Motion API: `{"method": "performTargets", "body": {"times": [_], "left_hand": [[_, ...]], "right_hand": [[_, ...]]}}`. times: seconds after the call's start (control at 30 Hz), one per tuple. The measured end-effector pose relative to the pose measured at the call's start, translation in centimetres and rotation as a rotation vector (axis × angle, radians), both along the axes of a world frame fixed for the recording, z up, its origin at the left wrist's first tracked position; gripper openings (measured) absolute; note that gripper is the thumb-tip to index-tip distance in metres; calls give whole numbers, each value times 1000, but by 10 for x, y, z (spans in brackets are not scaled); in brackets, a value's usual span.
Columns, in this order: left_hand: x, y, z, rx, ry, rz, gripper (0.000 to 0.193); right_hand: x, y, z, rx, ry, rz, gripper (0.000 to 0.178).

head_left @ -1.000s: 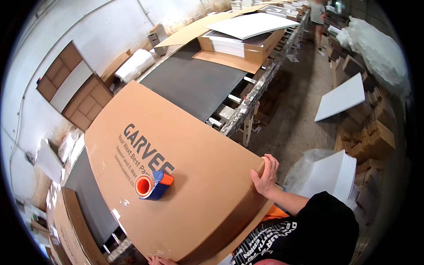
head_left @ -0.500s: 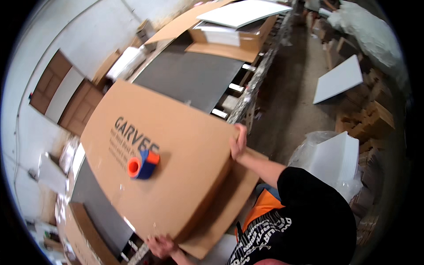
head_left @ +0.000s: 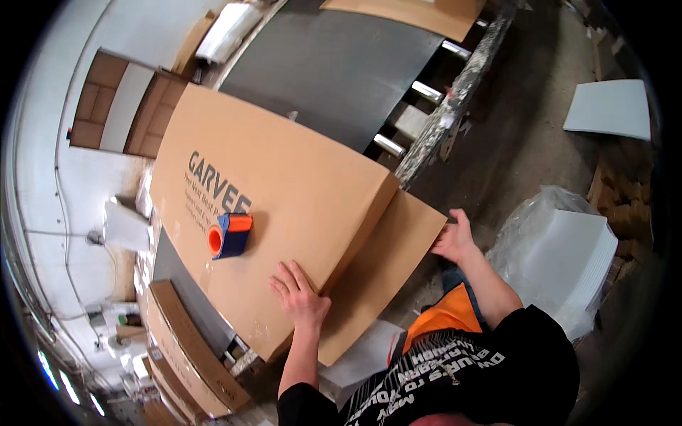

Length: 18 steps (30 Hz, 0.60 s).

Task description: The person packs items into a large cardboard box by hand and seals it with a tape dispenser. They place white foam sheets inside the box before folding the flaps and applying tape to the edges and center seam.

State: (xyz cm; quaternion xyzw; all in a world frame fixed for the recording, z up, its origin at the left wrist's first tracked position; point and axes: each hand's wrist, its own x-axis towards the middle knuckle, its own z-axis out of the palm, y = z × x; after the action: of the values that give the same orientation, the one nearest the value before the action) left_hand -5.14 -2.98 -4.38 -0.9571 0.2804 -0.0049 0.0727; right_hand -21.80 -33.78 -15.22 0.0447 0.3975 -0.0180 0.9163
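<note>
1. So the box (head_left: pixel 305 192) is on the dark belt (head_left: pixel 327 78), straight ahead of the person, with a flap (head_left: pixel 391 270) sticking out of its near end, lower than the top face.
2. Flap's long axis goes lower left to upper right, along that end. Right hand (head_left: pixel 455 238) is nearer, right at its outer right corner.
3. The flap sits between the hands: right of the left hand (head_left: pixel 302 298), left of the other.
4. Left hand's spread on the box top, by the near edge. Right hand's fingers: can't tell if they're pinching.
5. Tape gun (head_left: pixel 234 238) sits beyond the left hand.
</note>
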Motion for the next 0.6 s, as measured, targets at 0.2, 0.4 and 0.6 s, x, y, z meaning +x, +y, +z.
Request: {"method": "performTargets", "body": {"times": [0.2,0.4,0.6], "left_hand": [[20,-5,2,-113,18,-131,103],[25,-81,31,43,191,-246,100],[38,-54,17,-31,156,-342,105]], "right_hand": [[124,20,121,-523,153,22,23],[114,17,102,-912,116,301,32],[216,-67,119,-1992,66,403,37]]}}
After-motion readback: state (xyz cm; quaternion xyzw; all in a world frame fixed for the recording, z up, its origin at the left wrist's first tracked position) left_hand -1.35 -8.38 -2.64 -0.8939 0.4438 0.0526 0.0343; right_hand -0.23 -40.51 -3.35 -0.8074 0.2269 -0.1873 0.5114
